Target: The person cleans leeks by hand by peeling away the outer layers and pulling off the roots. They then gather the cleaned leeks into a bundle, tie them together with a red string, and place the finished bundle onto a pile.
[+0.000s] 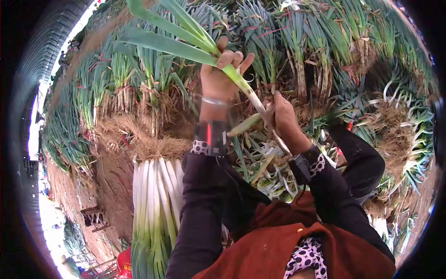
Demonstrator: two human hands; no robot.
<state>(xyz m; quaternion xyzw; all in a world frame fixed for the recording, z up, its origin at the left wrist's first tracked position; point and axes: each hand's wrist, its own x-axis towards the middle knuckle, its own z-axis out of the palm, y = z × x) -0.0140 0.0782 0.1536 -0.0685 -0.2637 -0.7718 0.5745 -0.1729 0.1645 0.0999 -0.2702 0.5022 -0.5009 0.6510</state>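
My left hand is closed around a long green onion, where its green leaves meet the pale stalk. The leaves fan out to the upper left, and the stalk slants down to the right. Against the lower stalk, my right hand is closed with its thumb pointing up; its curled fingers are partly hidden. A yellowish-green leaf hangs loose beside the stalk, between my two hands. Below them lie torn leaves and peelings.
Cleaned green onions with white stalks lie in a pile at the lower left. Bundles of unpeeled onions with red ties line the back. More rooted onions lie on the right. A small stool-like frame stands on the dirt ground.
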